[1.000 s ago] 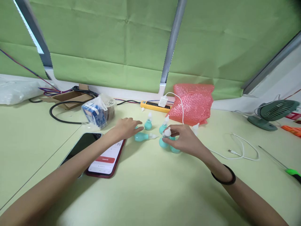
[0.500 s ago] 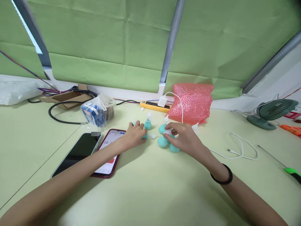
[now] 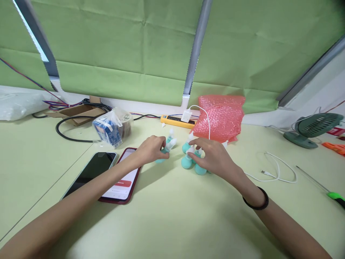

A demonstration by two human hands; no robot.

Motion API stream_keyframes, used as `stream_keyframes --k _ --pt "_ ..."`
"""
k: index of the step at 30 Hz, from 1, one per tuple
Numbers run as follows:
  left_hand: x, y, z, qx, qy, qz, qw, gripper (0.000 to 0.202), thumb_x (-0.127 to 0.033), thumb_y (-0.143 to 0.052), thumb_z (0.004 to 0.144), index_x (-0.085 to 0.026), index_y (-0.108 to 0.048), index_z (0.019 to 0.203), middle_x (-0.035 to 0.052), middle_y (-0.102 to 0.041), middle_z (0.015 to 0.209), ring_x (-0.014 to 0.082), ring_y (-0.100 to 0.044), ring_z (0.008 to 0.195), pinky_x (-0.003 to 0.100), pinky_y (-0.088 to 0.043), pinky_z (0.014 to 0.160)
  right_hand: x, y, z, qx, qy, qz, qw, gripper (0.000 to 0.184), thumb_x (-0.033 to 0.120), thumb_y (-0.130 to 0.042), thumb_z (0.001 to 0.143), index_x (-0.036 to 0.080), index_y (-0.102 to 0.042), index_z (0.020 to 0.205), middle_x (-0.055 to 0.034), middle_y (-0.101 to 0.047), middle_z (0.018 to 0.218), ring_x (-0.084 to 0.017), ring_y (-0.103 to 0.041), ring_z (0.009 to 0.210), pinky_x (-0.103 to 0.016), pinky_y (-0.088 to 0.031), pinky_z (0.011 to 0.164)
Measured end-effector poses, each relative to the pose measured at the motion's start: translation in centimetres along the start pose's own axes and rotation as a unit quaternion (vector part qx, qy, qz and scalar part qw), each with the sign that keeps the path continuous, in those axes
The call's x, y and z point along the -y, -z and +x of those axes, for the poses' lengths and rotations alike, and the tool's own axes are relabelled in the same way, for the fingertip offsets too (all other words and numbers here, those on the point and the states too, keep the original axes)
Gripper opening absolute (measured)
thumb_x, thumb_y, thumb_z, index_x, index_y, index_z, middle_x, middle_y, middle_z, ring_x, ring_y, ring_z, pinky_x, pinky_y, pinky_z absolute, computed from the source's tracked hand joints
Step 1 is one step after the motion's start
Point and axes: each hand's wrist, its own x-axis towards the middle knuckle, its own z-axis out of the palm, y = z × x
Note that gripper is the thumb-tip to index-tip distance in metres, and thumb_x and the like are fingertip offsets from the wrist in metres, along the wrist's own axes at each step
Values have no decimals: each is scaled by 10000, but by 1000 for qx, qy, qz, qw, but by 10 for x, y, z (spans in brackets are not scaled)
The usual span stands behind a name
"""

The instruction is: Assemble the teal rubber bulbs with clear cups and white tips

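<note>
We find the left hand (image 3: 153,149) grasping 1 tilted bulb (image 3: 160,159), a teal squeeze type whose clear nozzle points up and to the right; we cannot tell whether its base touches the table (image 3: 172,216). Directly behind it stands 1 upright bulb (image 3: 169,139), partly hidden by the held item. The right hand (image 3: 212,156) is over a close cluster, with thumb and forefinger at the nozzle of the front-left bulb (image 3: 186,162); whether they pinch it or merely rest beside it, we cannot tell. In that cluster we count at least 4 bulbs, including the rear bulb (image 3: 185,147) and the front-right bulb (image 3: 200,169), all apparently upright with nozzles fitted where visible. A further clear nozzle (image 3: 225,144) shows behind the right hand, its lower part hidden. On progress, we judge the work partly done: the clustered bulbs appear set up, the 1 behind the left hand stands apart from them, and the tilted item is not yet standing. A small white piece (image 3: 163,125) lies near the yellow power strip (image 3: 178,122), fitted to nothing we can see.
</note>
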Motion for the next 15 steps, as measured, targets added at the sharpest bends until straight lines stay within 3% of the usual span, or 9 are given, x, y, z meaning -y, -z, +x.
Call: stream_keyframes --k 8,15 --pt "0 -10 -1 -22 -52 -102 993 242 -216 -510 688 -199 -421 913 -32 -569 658 123 -512 550 200 -365 514 1 1 -1 12 8 -8 1000 186 289 -529 756 180 -579 898 -31 -640 856 -157 -592 699 -246 -414 590" --pt "0 -18 1 -59 -63 -122 989 95 -178 -500 717 -199 -412 747 -28 -555 690 127 -522 600 214 -371 558 2 -1 -1 14 7 -14 1000 157 285 -515 763 181 -585 858 -17 -638 827 -143 -585 674 -236 -394 564"
